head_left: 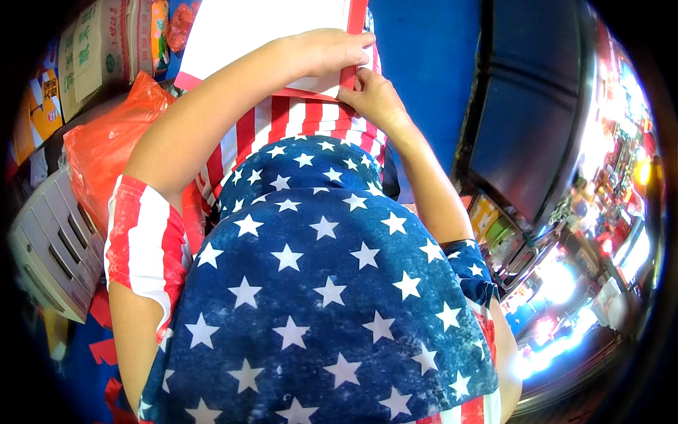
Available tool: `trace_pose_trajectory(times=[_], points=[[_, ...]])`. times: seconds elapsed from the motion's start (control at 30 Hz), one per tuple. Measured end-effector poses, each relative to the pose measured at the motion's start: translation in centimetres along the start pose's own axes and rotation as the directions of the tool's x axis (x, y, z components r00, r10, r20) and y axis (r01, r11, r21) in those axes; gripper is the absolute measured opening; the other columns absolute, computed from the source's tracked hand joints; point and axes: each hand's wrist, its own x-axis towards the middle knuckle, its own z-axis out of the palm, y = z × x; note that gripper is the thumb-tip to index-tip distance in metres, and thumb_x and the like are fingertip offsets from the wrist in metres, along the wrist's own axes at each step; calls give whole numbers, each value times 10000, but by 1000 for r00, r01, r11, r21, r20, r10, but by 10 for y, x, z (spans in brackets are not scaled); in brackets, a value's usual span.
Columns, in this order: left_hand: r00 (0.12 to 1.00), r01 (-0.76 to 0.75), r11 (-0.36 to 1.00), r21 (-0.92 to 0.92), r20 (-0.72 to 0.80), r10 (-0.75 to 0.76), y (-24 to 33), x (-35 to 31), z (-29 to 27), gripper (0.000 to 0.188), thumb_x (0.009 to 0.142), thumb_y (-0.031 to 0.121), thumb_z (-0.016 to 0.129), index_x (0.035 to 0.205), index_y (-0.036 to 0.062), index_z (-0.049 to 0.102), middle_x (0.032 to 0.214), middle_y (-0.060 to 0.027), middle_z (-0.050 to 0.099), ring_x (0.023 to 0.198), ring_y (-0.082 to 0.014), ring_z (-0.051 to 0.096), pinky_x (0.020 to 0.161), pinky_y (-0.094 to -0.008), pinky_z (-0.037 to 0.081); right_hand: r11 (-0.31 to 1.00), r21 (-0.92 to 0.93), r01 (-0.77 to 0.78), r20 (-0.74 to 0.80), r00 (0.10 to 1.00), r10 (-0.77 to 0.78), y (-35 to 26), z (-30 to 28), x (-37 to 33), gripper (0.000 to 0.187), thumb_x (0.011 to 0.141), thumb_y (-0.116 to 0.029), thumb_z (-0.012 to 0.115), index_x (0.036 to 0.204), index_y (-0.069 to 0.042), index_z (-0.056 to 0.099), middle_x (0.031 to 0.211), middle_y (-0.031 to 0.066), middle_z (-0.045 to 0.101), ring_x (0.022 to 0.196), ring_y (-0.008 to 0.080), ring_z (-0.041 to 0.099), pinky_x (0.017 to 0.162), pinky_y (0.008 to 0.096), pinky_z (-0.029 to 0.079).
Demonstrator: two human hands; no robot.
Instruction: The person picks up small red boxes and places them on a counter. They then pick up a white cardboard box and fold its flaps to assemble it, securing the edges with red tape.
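Observation:
A flat white panel with a red border lies across my lap, its surface partly washed out by glare. My left hand reaches over it from the left, fingers together and bent at the red strip along its right edge. Just below, my right hand pinches the panel's near right corner between thumb and fingers. The two hands almost meet at that edge. Whether anything small sits between the fingertips cannot be made out.
An orange-red plastic bag and a grey drawer unit stand at my left, with cardboard boxes behind. Red scraps lie on the blue floor. A dark panelled case rises at right, beside a bright, cluttered area.

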Motion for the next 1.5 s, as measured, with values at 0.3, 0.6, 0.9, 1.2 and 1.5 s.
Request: trace_pose_trajectory(times=[0.3, 0.6, 0.9, 1.2, 1.5], points=[[829, 110, 934, -341, -487, -276, 8, -36, 21, 268, 908, 163, 676, 1111, 22, 572, 1140, -142, 603, 880, -237, 652, 810, -316, 545, 943, 317, -105, 109, 991, 74, -23, -4, -11, 193, 848, -171, 662, 827, 19, 632, 656, 121, 679, 543, 152, 663, 522, 294, 530], [928, 359, 822, -442, 78, -363, 7, -75, 7, 276, 839, 206, 740, 947, 7, 583, 821, -140, 648, 770, -245, 636, 708, -363, 503, 945, 301, 132, 265, 940, -216, -16, 3, -22, 173, 890, -197, 708, 928, -33, 668, 738, 85, 697, 703, 160, 687, 632, 310, 538], [928, 283, 952, -113, -219, -302, 29, -108, 37, 252, 793, 101, 685, 990, -17, 580, 968, -208, 623, 900, -405, 639, 807, -462, 524, 325, -635, 701, 123, 507, -853, -13, -4, 40, 260, 874, -55, 652, 1117, -144, 673, 1142, 49, 658, 1204, 223, 583, 1179, 438, 318], [919, 156, 974, 163, -386, -83, 20, -197, 26, 132, 830, 101, 680, 915, 38, 601, 879, -119, 574, 901, -301, 614, 1009, -463, 464, 721, -296, 627, 512, 741, -434, -73, 9, 14, 529, 738, -422, 836, 1051, -23, 684, 1066, 159, 685, 1095, 333, 622, 963, 406, 489], [853, 187, 960, 210, -519, -52, 30, -204, 41, 215, 805, 111, 705, 971, 3, 622, 1088, -130, 619, 1028, -298, 619, 1048, -479, 453, 935, 171, 311, 490, 797, -354, -68, 43, 33, 438, 792, -291, 773, 1109, -2, 684, 1048, 195, 710, 993, 304, 677, 881, 364, 531]])
